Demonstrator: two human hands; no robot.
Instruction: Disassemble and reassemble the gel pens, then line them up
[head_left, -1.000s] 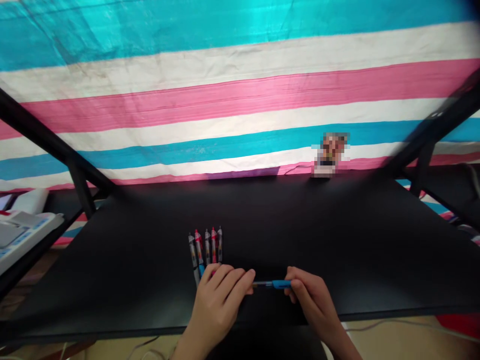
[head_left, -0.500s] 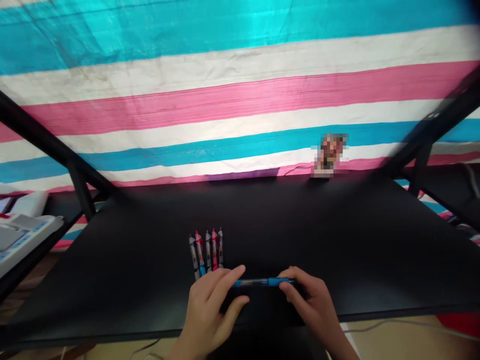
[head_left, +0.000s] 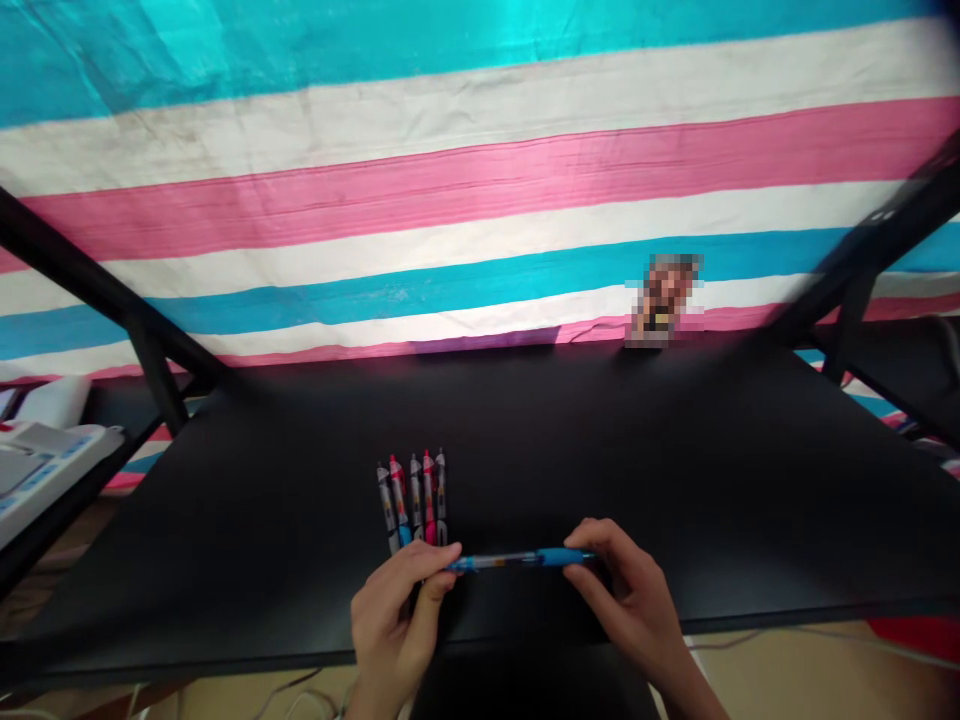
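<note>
A blue pen (head_left: 514,560) with a clear barrel and a blue grip lies level between my two hands, near the table's front edge. My left hand (head_left: 405,605) pinches its left end between thumb and fingers. At the other end, by the blue grip, the thumb and fingers of my right hand (head_left: 622,590) are closed on it. Just beyond my left hand, several pens (head_left: 415,500) lie side by side in a row, some with black tops and some with red. Their lower ends are partly hidden behind that hand.
The black table (head_left: 712,450) has black metal bars (head_left: 150,355) rising at both sides. Striped sheeting (head_left: 450,210) hangs behind it. A blurred upright object (head_left: 664,300) stands at the back edge. To the left sits a white device (head_left: 56,470) with blue marks.
My left hand has shifted left and its spread thumb and fingers have closed on the pen's left end. The right hand keeps its hold. The view has tilted slightly.
</note>
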